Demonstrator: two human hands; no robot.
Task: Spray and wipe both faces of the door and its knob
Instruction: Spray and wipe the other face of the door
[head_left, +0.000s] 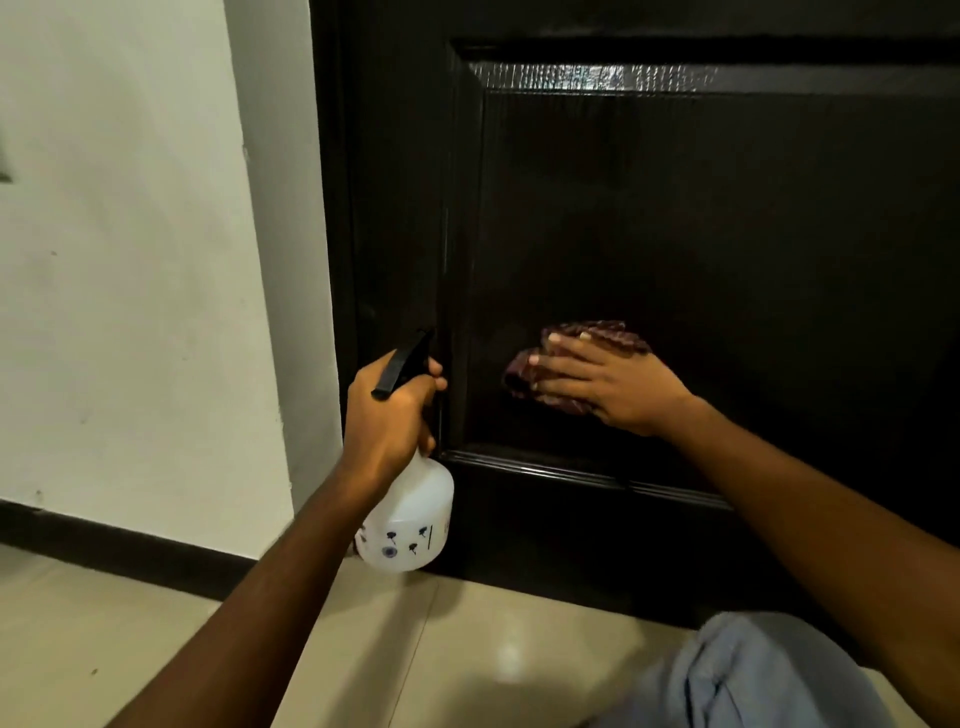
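Door: the dark panelled door (675, 234) fills the centre and right of the frame. Only its lower part shows, a recessed panel above a bottom rail that reaches the floor (156, 649).
Right hand: the right hand (613, 384) lies flat at mid-frame, fingers spread and fairly straight. It presses a reddish-brown cloth (608, 332) against the lower left of the recessed panel.
Left hand: the left hand (384, 415), just left of centre, is wrapped round the neck of a white spray bottle (410, 519) with a black trigger head. The bottle hangs beside the door's left edge, above the floor.
Surroundings: a white wall (130, 312) and dark skirting (104, 540) are at left, and a pale blue trouser leg (753, 675) is at lower right.
Sheen: a glossy band runs along the panel's top edge in the upper centre. I cannot tell whether it is wet spray or only reflected light.
Knob: not in view.
Progress: wiping is under way low on this face, so I judge the task to be somewhere in its middle. How much of the upper door has been wiped cannot be seen.
Left to do: probably the rest of this lower panel and the bottom rail. Whether the other face and the knob are done cannot be told from here.
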